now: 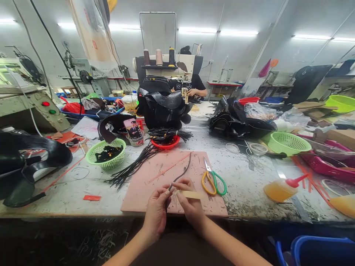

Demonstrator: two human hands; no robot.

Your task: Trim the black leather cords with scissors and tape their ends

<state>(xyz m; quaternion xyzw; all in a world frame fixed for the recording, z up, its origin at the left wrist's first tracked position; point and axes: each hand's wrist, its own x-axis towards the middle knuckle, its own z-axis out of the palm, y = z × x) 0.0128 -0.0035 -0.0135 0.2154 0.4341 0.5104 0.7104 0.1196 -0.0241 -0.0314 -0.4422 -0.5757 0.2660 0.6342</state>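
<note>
Over the worn white bench (249, 173) and the near edge of its pink mat (142, 194), my two hands almost meet. My left hand (156, 210) is pinched narrow, thumb and fingertips on a black strap (186, 169) that curves away up the mat. My right hand (190, 207) is closed around a tan stick (191, 194), its fingertips at the strap too. Low on my right is a blue bin (321, 240), too dark inside to read; above it, a pink basket (318, 164), contents unclear. The left green basket (111, 160) holds black pieces with gold bits. The tilted bottle (280, 190) has orange liquid inside. Beyond the mat, the red bowl (166, 146) carries a bundle of black straps (163, 135) spilling past its rim
</note>
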